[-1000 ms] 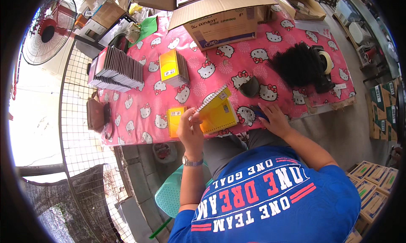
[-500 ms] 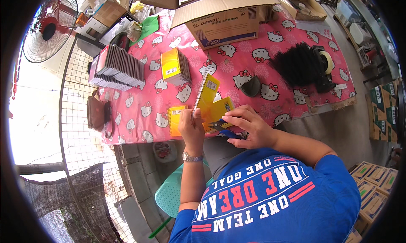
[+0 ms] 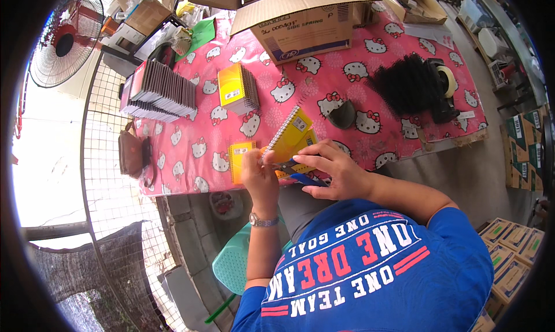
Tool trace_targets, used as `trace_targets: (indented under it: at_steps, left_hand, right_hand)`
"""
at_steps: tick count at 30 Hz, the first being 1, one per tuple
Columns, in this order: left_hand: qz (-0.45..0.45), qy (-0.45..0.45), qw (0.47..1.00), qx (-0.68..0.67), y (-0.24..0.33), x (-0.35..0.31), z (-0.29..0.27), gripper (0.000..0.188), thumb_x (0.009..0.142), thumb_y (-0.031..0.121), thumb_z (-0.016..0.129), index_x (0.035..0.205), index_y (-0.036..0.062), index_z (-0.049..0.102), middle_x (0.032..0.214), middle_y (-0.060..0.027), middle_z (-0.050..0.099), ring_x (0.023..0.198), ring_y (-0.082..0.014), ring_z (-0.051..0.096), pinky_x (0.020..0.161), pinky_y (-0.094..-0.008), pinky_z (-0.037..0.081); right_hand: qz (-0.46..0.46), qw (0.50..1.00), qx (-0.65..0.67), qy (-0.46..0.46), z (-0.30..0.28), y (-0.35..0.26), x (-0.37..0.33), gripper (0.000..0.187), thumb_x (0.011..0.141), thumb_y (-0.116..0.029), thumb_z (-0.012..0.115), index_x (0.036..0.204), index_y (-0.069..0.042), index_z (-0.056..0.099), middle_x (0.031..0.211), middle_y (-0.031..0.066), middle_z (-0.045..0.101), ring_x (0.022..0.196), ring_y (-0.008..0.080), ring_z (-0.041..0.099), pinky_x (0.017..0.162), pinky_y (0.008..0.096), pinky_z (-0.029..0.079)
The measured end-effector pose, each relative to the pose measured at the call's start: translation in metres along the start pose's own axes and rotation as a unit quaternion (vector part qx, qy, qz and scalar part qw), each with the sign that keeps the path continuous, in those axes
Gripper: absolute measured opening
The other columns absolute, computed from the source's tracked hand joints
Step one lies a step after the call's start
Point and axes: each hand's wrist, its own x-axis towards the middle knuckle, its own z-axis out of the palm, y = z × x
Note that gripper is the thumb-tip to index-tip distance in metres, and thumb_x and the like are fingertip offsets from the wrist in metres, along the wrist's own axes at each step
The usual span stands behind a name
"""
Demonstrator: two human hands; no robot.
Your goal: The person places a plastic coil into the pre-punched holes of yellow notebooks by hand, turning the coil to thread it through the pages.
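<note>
My left hand (image 3: 258, 173) pinches the lower coil end of a yellow spiral notebook (image 3: 291, 136), which leans up to the right. My right hand (image 3: 338, 170) is closed around blue-handled pliers (image 3: 307, 179). Their dark jaws reach the coil's lower end beside my left fingertips; whether they grip the wire is too small to tell. Another yellow notebook (image 3: 236, 167) lies flat at the table's near edge, partly behind my left hand. More yellow cover shows under the held notebook, partly hidden by my right hand.
The pink patterned tablecloth (image 3: 191, 164) bears a yellow notebook stack (image 3: 231, 84), a dark notebook stack (image 3: 165, 92), a dark half-round object (image 3: 343, 116), black coils (image 3: 399, 89), a tape dispenser (image 3: 444, 95) and an open carton (image 3: 312, 38). A brown pouch (image 3: 132, 153) is at the left edge.
The held notebook has tipped further to the right. My right hand has brought the pliers left, up to my left fingertips at the coil's end.
</note>
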Motion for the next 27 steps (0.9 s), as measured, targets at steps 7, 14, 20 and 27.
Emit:
trace_targets:
  at_steps: [7,14,20,27]
  left_hand:
    - [-0.059,-0.052,0.993,-0.083,-0.011,-0.005,-0.008,0.019,0.097,0.009,0.065,0.111,0.0,0.057,0.101,-0.0104,0.06,0.08,-0.0173,0.066,0.063,-0.0249,0.055]
    - [-0.055,-0.018,0.991,-0.121,-0.01,-0.011,0.0,0.018,0.096,0.004,0.063,0.113,0.0005,0.057,0.106,-0.0101,0.063,0.084,-0.0166,0.067,0.067,-0.0259,0.056]
    - [-0.063,-0.016,0.982,-0.176,-0.005,-0.006,0.002,0.019,0.095,0.001,0.062,0.114,0.0016,0.061,0.103,-0.0096,0.064,0.086,-0.0167,0.067,0.063,-0.0255,0.056]
    - [-0.059,-0.031,0.984,-0.164,-0.014,-0.006,-0.002,0.017,0.089,-0.001,0.066,0.106,0.0011,0.065,0.099,-0.0093,0.067,0.086,-0.017,0.067,0.06,-0.0257,0.055]
  right_hand:
    - [-0.002,1.0,-0.009,-0.013,-0.002,0.0,0.008,0.064,0.076,-0.025,0.081,0.132,-0.006,0.058,0.122,0.0135,0.057,0.114,0.0344,0.055,0.099,0.0431,0.046]
    - [-0.012,0.998,-0.055,-0.021,0.001,-0.007,0.015,0.062,0.074,-0.027,0.08,0.128,-0.005,0.06,0.118,0.0125,0.059,0.113,0.031,0.056,0.099,0.0425,0.046]
    - [-0.02,0.996,-0.092,-0.003,0.007,-0.009,0.017,0.06,0.073,-0.027,0.08,0.125,-0.004,0.061,0.116,0.0125,0.059,0.109,0.0306,0.056,0.096,0.0422,0.047]
    - [-0.029,0.988,-0.153,0.003,0.008,-0.018,0.019,0.056,0.073,-0.026,0.078,0.122,-0.003,0.063,0.114,0.0126,0.059,0.107,0.0301,0.056,0.093,0.0427,0.048]
